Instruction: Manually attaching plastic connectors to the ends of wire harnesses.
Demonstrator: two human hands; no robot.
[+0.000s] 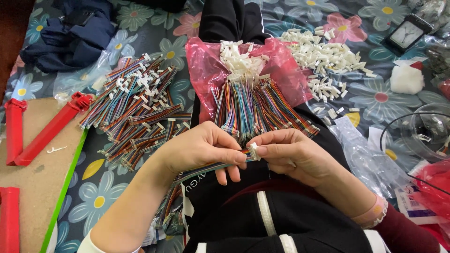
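My left hand (204, 147) pinches the end of a flat multicoloured ribbon cable (206, 168) that trails left and down over my lap. Touching that cable's tip is a small white plastic connector (253, 151), held by my right hand (290, 152) between thumb and forefinger. Just beyond my hands, a bundle of loose coloured cables (255, 107) lies on a pink plastic bag (281, 65) on my black-clad legs, with several white connectors (239, 58) at its far end.
A pile of finished cables with white ends (138, 105) lies on the flowered cloth at left. Loose white connectors (328, 56) are heaped at the right. Red plastic bars (42, 136) rest on a board at far left. A clear bowl (424, 131) and small clock (405, 33) sit right.
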